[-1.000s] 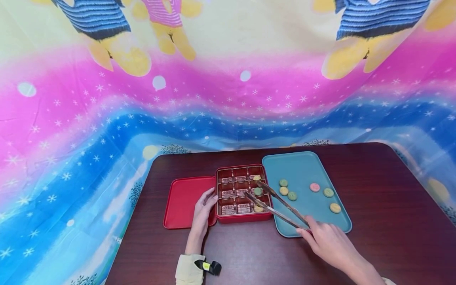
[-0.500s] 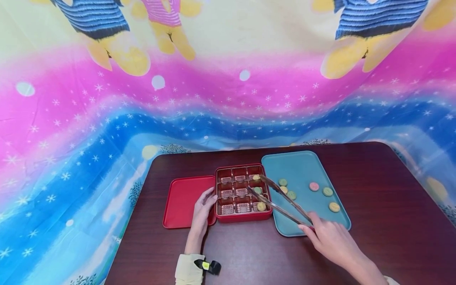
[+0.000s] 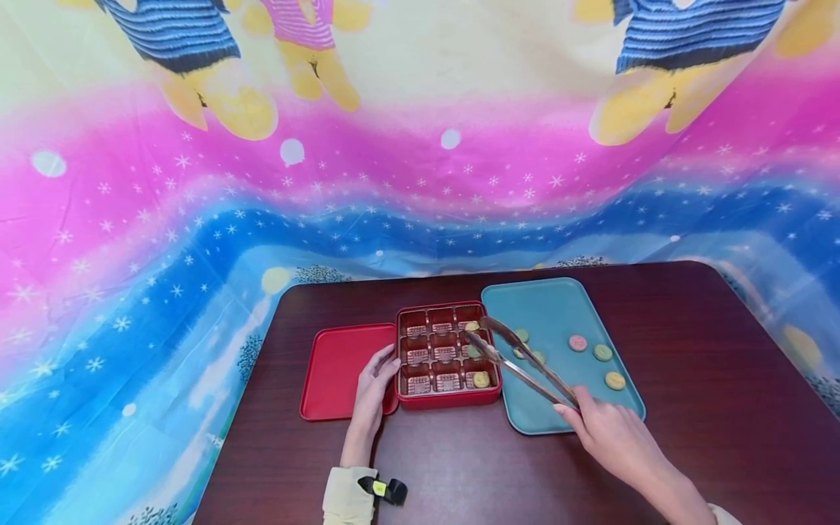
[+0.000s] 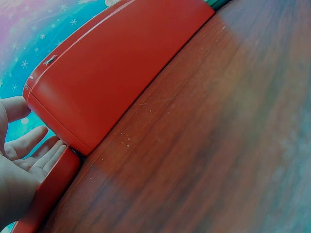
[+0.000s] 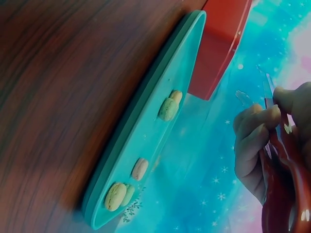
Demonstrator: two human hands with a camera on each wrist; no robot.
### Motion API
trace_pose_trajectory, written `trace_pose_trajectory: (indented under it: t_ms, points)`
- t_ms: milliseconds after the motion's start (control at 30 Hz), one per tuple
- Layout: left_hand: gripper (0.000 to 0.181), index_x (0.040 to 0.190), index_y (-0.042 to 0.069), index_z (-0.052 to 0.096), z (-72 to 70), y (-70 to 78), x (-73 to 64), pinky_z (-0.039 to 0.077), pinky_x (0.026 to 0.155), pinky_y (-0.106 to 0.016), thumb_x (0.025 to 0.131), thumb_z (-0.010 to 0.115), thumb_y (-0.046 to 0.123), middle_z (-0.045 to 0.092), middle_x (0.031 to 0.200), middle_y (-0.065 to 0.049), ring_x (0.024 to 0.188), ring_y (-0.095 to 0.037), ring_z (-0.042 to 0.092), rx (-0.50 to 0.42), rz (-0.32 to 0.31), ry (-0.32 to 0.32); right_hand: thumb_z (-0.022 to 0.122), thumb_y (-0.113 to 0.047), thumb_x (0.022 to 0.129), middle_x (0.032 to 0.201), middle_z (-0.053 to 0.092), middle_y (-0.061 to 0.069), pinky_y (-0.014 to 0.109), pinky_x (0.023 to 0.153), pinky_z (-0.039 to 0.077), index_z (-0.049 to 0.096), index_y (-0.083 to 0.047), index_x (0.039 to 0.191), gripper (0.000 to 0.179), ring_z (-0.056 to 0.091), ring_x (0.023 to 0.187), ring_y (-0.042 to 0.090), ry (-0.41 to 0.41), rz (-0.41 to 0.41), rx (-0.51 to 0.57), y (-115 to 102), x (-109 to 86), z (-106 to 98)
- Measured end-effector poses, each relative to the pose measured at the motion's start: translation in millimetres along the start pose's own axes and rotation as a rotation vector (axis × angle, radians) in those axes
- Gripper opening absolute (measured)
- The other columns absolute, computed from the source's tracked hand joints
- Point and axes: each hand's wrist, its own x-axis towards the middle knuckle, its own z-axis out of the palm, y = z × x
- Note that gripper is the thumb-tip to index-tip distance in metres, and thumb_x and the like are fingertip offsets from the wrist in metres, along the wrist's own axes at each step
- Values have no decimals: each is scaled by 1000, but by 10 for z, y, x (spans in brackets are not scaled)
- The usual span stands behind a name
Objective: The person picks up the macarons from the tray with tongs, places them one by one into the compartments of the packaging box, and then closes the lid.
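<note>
My right hand (image 3: pixel 613 441) grips a pair of tongs (image 3: pixel 525 378), whose red handles (image 5: pixel 279 194) show in the right wrist view. The tong tips stand apart over the right column of a red box (image 3: pixel 453 400), with no macaron seen between them. That column holds a yellow macaron (image 3: pixel 481 379) in front, a green macaron (image 3: pixel 473 351) partly behind the tongs, and another yellow macaron (image 3: pixel 472 327) at the back. My left hand (image 3: pixel 372 383) rests against the box's left side with relaxed fingers, above the red lid (image 3: pixel 341 372).
A teal tray (image 3: pixel 545 306) lies right of the box. On it are a pink macaron (image 3: pixel 577 343), a green macaron (image 3: pixel 602 353), a yellow macaron (image 3: pixel 615 380) and others partly hidden by the tongs. The box's middle and left columns show bare compartments. A patterned cloth (image 3: pixel 407 168) hangs behind the table.
The tongs have lifted off the front-right compartment and moved back and right, uncovering the yellow macaron there. My right hand shifted slightly with them. My left hand stays in place.
</note>
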Motion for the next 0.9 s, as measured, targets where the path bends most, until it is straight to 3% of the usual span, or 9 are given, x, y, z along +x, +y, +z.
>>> trace_pose_trajectory:
  t_ms: [267,400,533,633,767,900]
  points:
    - [51,148,-5,50,-9,1,-7,45,102,-21,103,64,12,51,150,-24,139,-30,50,16,9,-7,68,-33,101,59,26,-13,24,42,25,52,-6,91,33,26,45,1,70,-29,-11,134,-3,31]
    - [50,147,-4,51,-12,1,-11,45,102,-22,102,65,14,53,149,-23,139,-30,49,38,5,2,49,-46,109,59,26,-12,24,41,25,51,-5,91,45,26,45,2,101,-41,-22,196,-12,28]
    - [49,147,-4,52,-15,-6,-6,46,102,-22,101,65,12,54,148,-22,138,-30,51,20,1,7,32,-55,109,60,26,-10,27,40,26,50,-6,90,56,27,45,5,112,-29,-39,240,-22,24]
    - [49,146,-2,53,-13,-4,-4,46,102,-22,101,66,10,54,148,-21,137,-28,52,7,-7,9,46,-44,110,59,27,-9,31,39,27,49,-7,88,43,29,44,8,97,-8,-43,260,-30,17]
    - [49,147,-3,53,-12,0,-6,46,101,-21,101,66,10,53,148,-22,135,-27,53,5,-4,5,67,-19,102,57,26,-10,33,39,28,46,-8,87,28,29,42,8,67,18,-40,290,-40,1]
    - [50,147,-5,51,-13,-2,-7,46,101,-21,102,65,10,52,148,-24,134,-28,54,2,3,2,69,-12,99,54,27,-10,33,39,28,47,-6,88,26,30,41,9,53,33,-40,330,-42,-13]
